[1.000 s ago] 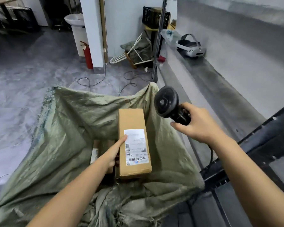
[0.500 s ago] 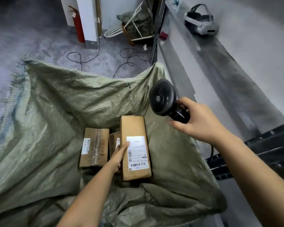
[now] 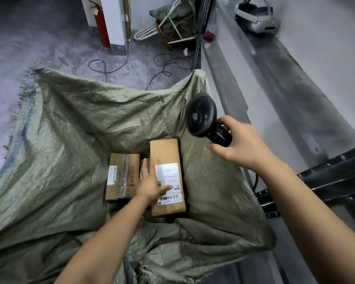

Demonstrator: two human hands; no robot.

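Green sack (image 3: 70, 140), box (image 3: 164, 152) lowered, scanner (image 3: 201, 117) above

— Your long brown cardboard box (image 3: 166, 154) lay flat inside the green sack (image 3: 70, 140), white barcode label facing up.
— Your black scanner (image 3: 203, 117) was raised just right of it, round head turned left.

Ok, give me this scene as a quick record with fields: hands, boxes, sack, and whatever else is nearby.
left hand: holds labelled box by its left edge, thumb across the label
right hand: grips scanner above the sack's right side
labelled box: lies in the sack, label up
second box: left of it, also in the sack
sack: green, woven, mouth open
nearby: headset, fire extinguisher
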